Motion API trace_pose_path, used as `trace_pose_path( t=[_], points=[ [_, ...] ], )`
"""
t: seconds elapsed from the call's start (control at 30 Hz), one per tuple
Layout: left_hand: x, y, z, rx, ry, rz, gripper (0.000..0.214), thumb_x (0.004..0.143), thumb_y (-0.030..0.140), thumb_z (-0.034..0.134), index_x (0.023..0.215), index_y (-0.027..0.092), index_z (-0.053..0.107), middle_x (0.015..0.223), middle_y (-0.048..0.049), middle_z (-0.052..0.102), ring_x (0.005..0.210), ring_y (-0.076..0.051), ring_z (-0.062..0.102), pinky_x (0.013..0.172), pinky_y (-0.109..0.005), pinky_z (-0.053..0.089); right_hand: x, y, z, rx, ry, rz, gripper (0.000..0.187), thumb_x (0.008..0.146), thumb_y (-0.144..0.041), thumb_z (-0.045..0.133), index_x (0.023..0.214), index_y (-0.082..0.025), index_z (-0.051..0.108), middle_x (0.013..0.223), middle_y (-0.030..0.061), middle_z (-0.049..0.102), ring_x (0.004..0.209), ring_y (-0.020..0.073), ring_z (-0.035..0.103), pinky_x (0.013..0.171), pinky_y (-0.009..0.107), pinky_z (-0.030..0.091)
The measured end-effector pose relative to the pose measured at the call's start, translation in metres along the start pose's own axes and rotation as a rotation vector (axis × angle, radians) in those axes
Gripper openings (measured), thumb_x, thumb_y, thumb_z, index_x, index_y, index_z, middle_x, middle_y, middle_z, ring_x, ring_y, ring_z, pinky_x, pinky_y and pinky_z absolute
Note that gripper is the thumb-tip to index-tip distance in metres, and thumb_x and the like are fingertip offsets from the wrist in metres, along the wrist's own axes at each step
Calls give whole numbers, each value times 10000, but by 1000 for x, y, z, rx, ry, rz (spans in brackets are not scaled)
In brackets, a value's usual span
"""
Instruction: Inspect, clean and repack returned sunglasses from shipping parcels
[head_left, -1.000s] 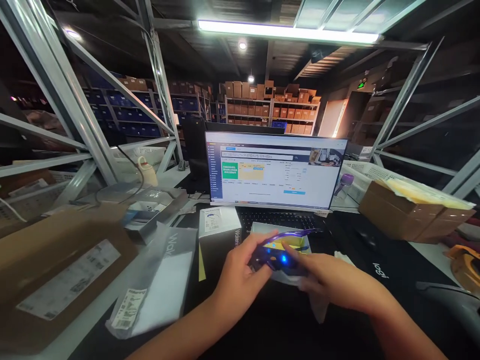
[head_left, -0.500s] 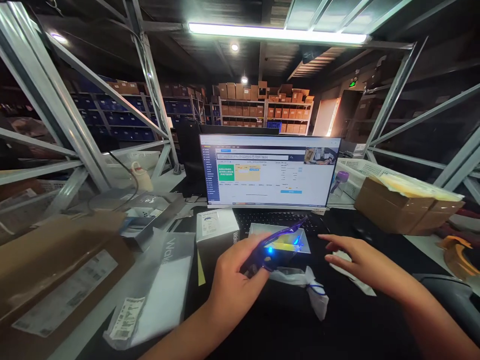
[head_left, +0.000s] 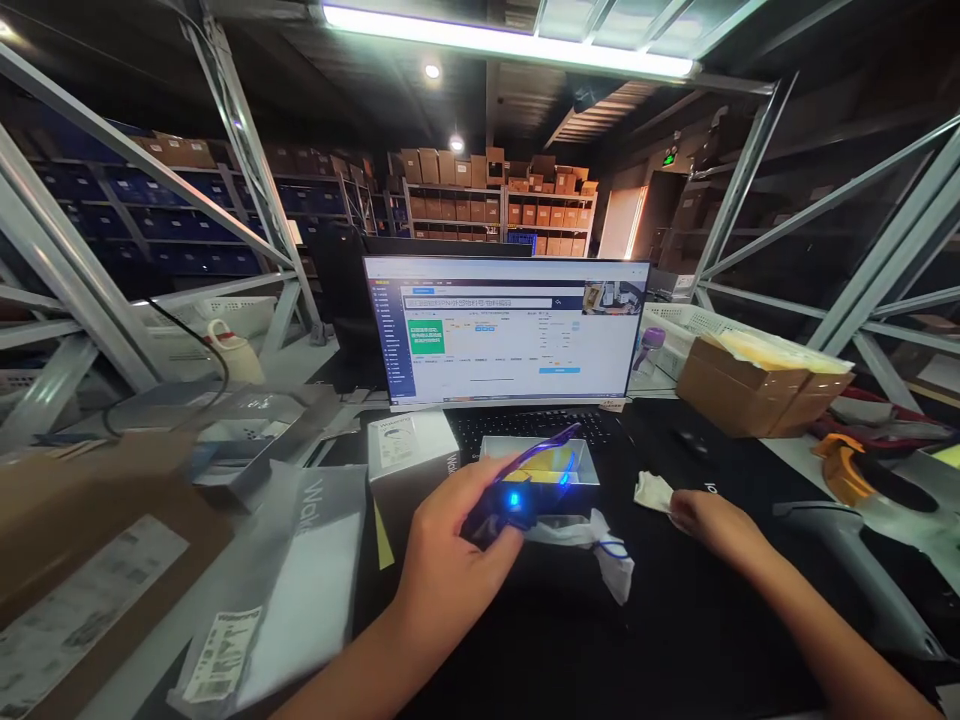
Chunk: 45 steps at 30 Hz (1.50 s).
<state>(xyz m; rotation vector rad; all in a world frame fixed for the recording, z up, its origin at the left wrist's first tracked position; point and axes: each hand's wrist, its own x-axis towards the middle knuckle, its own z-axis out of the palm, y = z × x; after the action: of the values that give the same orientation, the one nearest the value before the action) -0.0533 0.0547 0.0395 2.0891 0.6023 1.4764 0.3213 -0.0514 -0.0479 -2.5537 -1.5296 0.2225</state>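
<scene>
"Holding what with the left hand (head_left: 450, 560)?"

"Gripping a dark device (head_left: 512, 502) with a curved purple edge and glowing blue lights, clasped between thumb and fingers."

"Held where, exactly?"

"Above the black mat (head_left: 570, 650), in the middle of the scene, on the near side of an open white box (head_left: 591, 466) with yellow inside. Overlapping part of that box from this angle."

"And just below it?"

"See clear plastic wrapping (head_left: 559, 531) with a blue tie, close to the device. Can't tell whether touching it."

"Now to the right hand (head_left: 716, 525). Clenched or released?"

"Can't say. Touching the right end of a crumpled white sheet (head_left: 652, 491) on the mat with curled fingers; too hidden to tell pinching from mere contact."

"Near what else?"

"Near a grey scanner (head_left: 862, 560) to the right, and a dark mouse (head_left: 690, 442) farther off."

"And over to the left?"

"Find a white-topped carton (head_left: 409, 448), a flat package (head_left: 307, 580) in clear plastic, then, leftmost, a brown cardboard box (head_left: 97, 550) with a white label."

"And at the far side?"

"See a partly hidden keyboard (head_left: 474, 428), with a lit monitor (head_left: 510, 345) beyond."
</scene>
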Motion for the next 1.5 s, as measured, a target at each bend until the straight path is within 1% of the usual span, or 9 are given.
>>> trace_pose_path(
  t=[0.23,0.37,0.6,0.77,0.97,1.07,1.2,1.3,1.5],
  points=[
    [2,-5,-1,-62,-17,-125,507,766,63,621,1212,293,690,1119,5,738,1042,-205,701,945,-312,574,6,-6,-52,69,332,124,342,936,-470,449,917,-229,691,957,98,719,888,287,645,672,342,396],
    [-1,-9,-2,-193,-59,-237,471,846,119,602,1291,272,632,1237,-39,704,1162,-230,670,1024,-368,546,0,-41,-68,618,458,52,396,894,-572,478,844,-206,622,737,60,655,644,210,575,562,308,397],
    [1,-10,0,-377,-12,-307,712,864,116,586,1532,287,410,1465,-62,566,1360,-238,529,1127,-377,470,-36,-175,-65,1350,46,-273,517,724,-670,745,761,-211,509,707,-20,506,621,137,501,569,264,495],
    [3,-11,-1,-262,43,-233,699,860,81,587,1493,351,464,1505,17,526,1406,-200,476,1187,-338,396,-64,-238,-43,1655,-305,-508,414,847,-585,709,826,-213,527,726,-24,489,625,116,448,593,232,438],
    [-3,-10,-5,-203,37,-125,637,924,178,631,1494,393,443,1511,29,519,1383,-217,507,1157,-330,438,-63,-245,-35,1538,-106,-815,302,960,-465,618,808,-217,535,757,-1,511,701,144,473,671,261,437],
    [-10,-7,1,-182,8,-60,651,932,222,656,1513,390,413,1500,11,533,1337,-226,556,1120,-311,475,-61,-246,-29,1479,118,-733,349,818,-409,793,787,-230,495,735,-18,527,657,139,483,608,247,440],
    [-18,-8,16,-132,38,-24,620,962,204,615,1517,381,404,1492,3,541,1330,-213,563,1136,-314,462,-66,-253,-24,1349,442,-582,566,838,-443,740,559,-220,301,514,-63,335,491,91,279,455,211,294],
    [-21,-10,24,-97,68,15,623,958,192,613,1522,349,400,1490,-10,544,1339,-208,554,1139,-307,458,-69,-254,-33,1355,457,-587,608,860,-467,700,530,-218,255,492,-66,286,481,80,228,431,206,251],
    [-17,-10,18,32,48,136,653,939,168,612,1536,309,388,1464,-22,570,1290,-195,597,1102,-274,487,-66,-246,-51,1563,253,-595,627,817,-456,766,542,-211,258,507,-75,279,490,66,216,433,185,231]
  ],
)
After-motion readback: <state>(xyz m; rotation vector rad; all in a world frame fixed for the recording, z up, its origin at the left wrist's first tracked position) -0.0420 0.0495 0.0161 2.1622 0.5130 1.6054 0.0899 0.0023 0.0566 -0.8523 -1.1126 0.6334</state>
